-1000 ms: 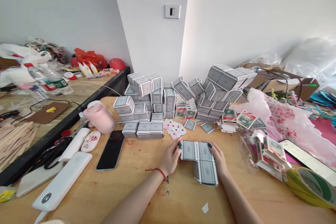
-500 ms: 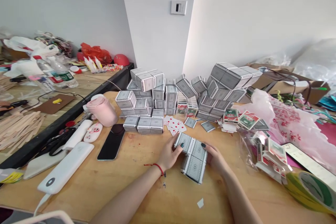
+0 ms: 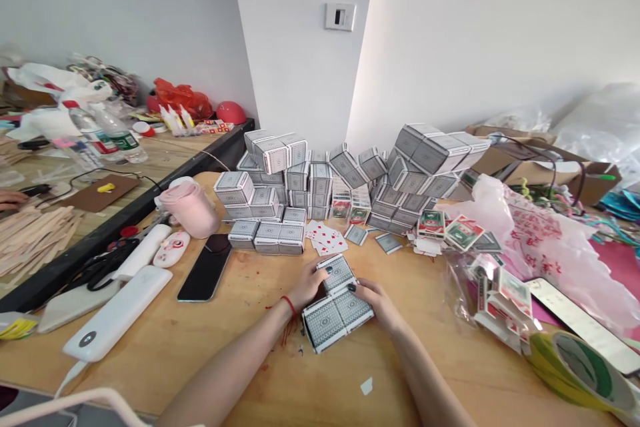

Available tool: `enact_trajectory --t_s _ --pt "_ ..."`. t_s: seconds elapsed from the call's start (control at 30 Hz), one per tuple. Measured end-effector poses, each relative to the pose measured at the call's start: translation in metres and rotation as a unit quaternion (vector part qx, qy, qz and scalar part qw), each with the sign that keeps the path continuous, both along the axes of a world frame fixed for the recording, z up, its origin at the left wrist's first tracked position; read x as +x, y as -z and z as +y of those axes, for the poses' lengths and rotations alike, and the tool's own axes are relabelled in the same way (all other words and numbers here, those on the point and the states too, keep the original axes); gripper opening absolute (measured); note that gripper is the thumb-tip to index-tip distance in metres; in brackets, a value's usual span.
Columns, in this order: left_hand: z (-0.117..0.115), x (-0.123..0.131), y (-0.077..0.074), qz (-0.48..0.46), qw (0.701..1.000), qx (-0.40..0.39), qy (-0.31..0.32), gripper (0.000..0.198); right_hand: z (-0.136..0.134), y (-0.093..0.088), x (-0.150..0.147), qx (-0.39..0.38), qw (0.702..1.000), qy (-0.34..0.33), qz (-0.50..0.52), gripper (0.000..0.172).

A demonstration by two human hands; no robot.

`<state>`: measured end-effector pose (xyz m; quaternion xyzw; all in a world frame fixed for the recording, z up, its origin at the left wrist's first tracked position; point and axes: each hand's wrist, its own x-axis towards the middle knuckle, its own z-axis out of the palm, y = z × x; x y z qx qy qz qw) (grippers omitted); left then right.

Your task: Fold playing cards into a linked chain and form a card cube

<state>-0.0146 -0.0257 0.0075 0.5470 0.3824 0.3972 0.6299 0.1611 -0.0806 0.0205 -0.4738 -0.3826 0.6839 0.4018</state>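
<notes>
Between my hands is an L-shaped block of playing cards (image 3: pixel 334 320), made of joined boxy pieces with grey patterned card backs outward. My left hand (image 3: pixel 311 285) grips its far left piece, thumb on top. My right hand (image 3: pixel 377 300) holds the right side, thumb at the inner corner; its other fingers are partly hidden. Beyond them, similar card blocks (image 3: pixel 280 237) stand stacked at the left, with another tilted stack (image 3: pixel 425 150) at the right. Loose face-up cards (image 3: pixel 325 238) showing red diamonds lie before the stacks, and a few face-down cards (image 3: pixel 389 242) are nearby.
Left of my hands lie a black phone (image 3: pixel 205 268), a white power bank (image 3: pixel 117 313) and a pink cup-like roll (image 3: pixel 189 207). Opened card boxes (image 3: pixel 510 300), a plastic bag (image 3: pixel 550 240) and yellow-green tape (image 3: pixel 575 373) are at the right. A paper scrap (image 3: pixel 367 385) lies near the front.
The card block has turned clockwise in my hands, its lower part swinging left. Both hands have moved left with it. The whole view has shifted slightly.
</notes>
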Motion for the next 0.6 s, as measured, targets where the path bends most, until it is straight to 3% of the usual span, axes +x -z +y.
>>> enact_trajectory --t_s 0.33,0.43,0.6 --pt "-0.0008 0.0077 -0.0053 -0.002 1.000 -0.020 0.022 0.038 0.0105 -0.0085 -0.0024 -0.067 0.995 -0.041 0.056 0.028" --pt "-0.0001 0.0074 -0.0084 -0.033 0.998 -0.034 0.029 0.039 0.0079 -0.0079 -0.0048 -0.063 0.995 -0.021 0.072 0.028" --pt "0.0004 -0.0005 -0.0095 -0.179 0.975 -0.112 0.070 0.058 0.0055 0.0003 -0.0048 -0.024 0.991 0.069 0.115 0.033"
